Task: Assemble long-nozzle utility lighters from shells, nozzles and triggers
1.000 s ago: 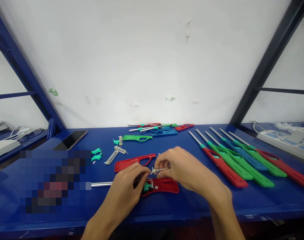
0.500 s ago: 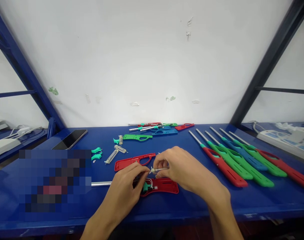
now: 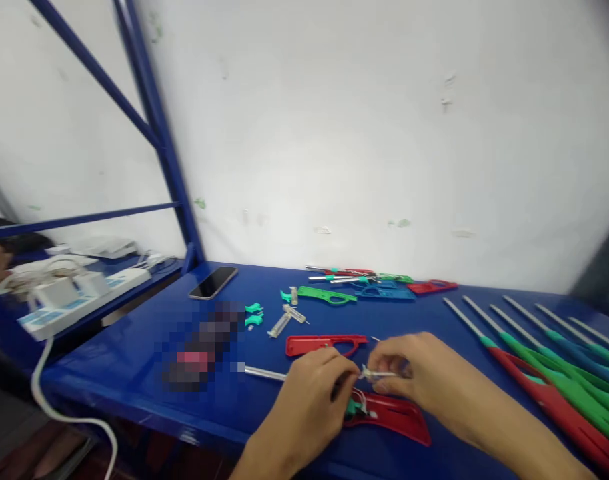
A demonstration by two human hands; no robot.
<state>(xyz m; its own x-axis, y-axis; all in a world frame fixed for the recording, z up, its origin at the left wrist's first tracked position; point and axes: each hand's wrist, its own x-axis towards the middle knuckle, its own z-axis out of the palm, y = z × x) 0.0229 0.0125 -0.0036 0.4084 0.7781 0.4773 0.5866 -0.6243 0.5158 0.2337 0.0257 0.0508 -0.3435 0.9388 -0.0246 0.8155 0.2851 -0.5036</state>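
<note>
My left hand (image 3: 311, 387) rests on the blue table (image 3: 134, 360) with its fingers curled over the front of an open red lighter shell (image 3: 397, 417), where a teal trigger and thin wires show. A metal tube (image 3: 264, 373) sticks out to the left from under this hand. My right hand (image 3: 414, 367) pinches a small clear tube part (image 3: 379, 375) just above the shell, fingertips nearly touching those of the left hand. A second red shell half (image 3: 324, 345) lies just behind the hands.
Finished long-nosed lighters (image 3: 544, 373) in red, green and blue lie in a row at right. Loose shells and tubes (image 3: 364, 283) sit by the wall, teal triggers (image 3: 253, 315) and clear parts (image 3: 284, 320) mid-table, a phone (image 3: 213, 282) far left. Power strips (image 3: 74, 293) lie on the left bench.
The view has swung to the left, so the left bench and blue frame post now show. Both hands hold the same pose over the red shell.
</note>
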